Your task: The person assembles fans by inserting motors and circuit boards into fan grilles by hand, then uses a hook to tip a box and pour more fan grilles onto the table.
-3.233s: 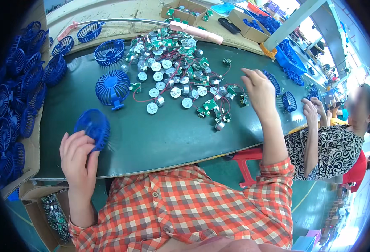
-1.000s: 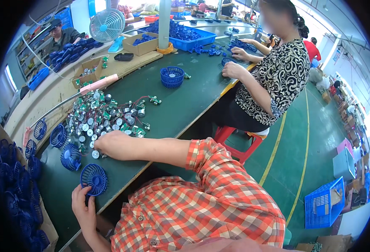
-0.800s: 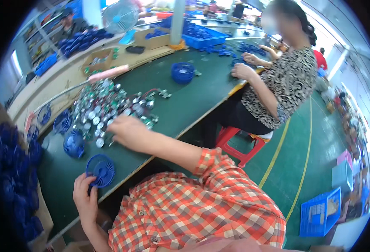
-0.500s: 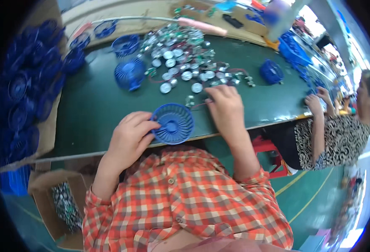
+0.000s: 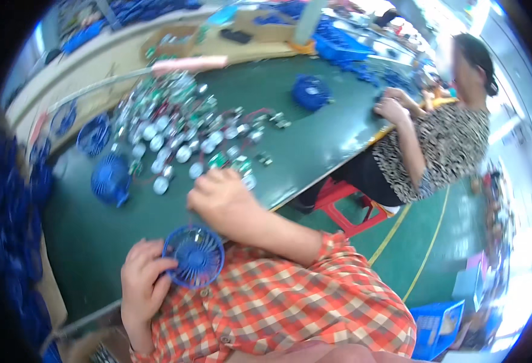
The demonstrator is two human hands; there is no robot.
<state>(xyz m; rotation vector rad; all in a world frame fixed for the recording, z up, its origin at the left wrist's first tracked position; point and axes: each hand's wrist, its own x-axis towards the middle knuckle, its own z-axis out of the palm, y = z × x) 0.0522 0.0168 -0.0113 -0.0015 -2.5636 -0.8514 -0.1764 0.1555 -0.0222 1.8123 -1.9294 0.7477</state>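
My left hand (image 5: 144, 275) grips a blue fan cage (image 5: 197, 258) at the near edge of the bench (image 5: 78, 242). My right hand (image 5: 223, 196) is curled near the heaped motors (image 5: 183, 153); I can't tell whether it grips anything.

Two wearer's hands (image 5: 145, 272) (image 5: 220, 196) and one held cage (image 5: 197, 259) are counted. Three further cages (image 5: 110, 179) (image 5: 94, 134) (image 5: 311, 92) are counted beside the motors (image 5: 178, 125). Motors and heaped cages (image 5: 12, 212) cannot be counted, being blurred. One stool (image 5: 350, 209) and one blue floor crate (image 5: 428, 331) are shown.
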